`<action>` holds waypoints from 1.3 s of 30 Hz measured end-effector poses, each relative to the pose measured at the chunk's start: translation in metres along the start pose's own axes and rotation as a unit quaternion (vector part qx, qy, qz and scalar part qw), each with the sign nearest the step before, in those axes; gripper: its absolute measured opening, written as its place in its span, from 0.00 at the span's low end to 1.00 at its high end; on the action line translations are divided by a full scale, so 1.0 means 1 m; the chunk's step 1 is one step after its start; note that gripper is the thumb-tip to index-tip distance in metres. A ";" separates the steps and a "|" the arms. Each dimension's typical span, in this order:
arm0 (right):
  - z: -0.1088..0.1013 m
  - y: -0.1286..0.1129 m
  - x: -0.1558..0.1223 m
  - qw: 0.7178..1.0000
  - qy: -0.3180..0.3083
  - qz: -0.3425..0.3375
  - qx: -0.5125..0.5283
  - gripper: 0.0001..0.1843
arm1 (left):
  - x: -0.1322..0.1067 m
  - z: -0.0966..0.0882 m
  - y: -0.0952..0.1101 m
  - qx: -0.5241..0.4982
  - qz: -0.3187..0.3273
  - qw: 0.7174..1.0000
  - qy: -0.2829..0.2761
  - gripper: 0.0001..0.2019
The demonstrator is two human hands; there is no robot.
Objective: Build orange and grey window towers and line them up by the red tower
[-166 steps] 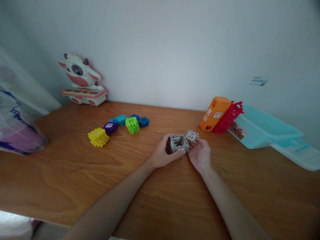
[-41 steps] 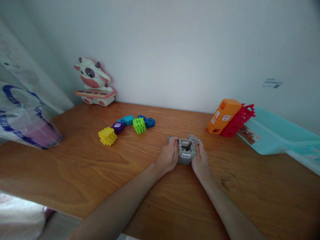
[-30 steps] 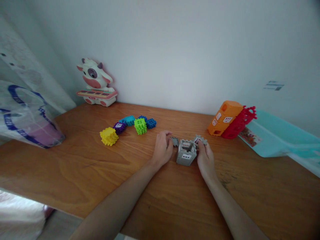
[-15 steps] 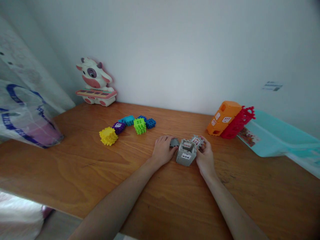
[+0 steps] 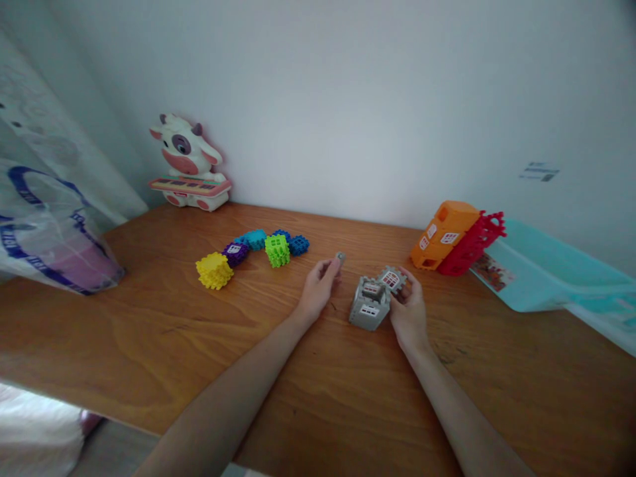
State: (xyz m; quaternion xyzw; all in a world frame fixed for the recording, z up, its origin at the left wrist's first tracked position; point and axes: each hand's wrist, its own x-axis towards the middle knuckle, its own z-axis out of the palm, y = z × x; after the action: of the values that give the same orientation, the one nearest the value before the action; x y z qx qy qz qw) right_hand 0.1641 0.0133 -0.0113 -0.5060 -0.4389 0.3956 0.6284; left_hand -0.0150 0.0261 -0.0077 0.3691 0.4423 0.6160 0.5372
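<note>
Head: gray tile point(image 5: 340, 256) now in left hand point(image 5: 318, 287)

the person's slim, bare left forearm point(image 5: 248, 374) and bare right forearm point(image 5: 450, 401) taper smoothly toward narrow wrists point(image 5: 305, 314); the left grip point(image 5: 318, 289) and right grip point(image 5: 409, 313) are bare, slender human hands.

Cow toy keyboard point(image 5: 187, 164), clear plastic bag point(image 5: 57, 228).

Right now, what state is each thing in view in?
Left hand: pinching grey piece
Grey piece: held
Right hand: holding window panel
Window panel: tilted
Grey box: open
Yellow pieces: stacked
Green pieces: stacked
Purple pieces: beside blue pieces
Orange block: beside red block
Teal tub: open
Toy cow: upright
</note>
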 end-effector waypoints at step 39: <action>0.003 -0.028 -0.010 0.986 0.065 -0.155 0.013 0.20 | -0.015 0.006 -0.004 0.121 0.114 0.976 -0.137 0.25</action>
State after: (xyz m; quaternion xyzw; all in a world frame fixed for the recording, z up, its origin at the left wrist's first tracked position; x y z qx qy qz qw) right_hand 0.1597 -0.0007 0.0153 -0.4483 -0.4652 0.2648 0.7159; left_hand -0.0060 0.0122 -0.0095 0.5604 0.3909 0.5582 0.4706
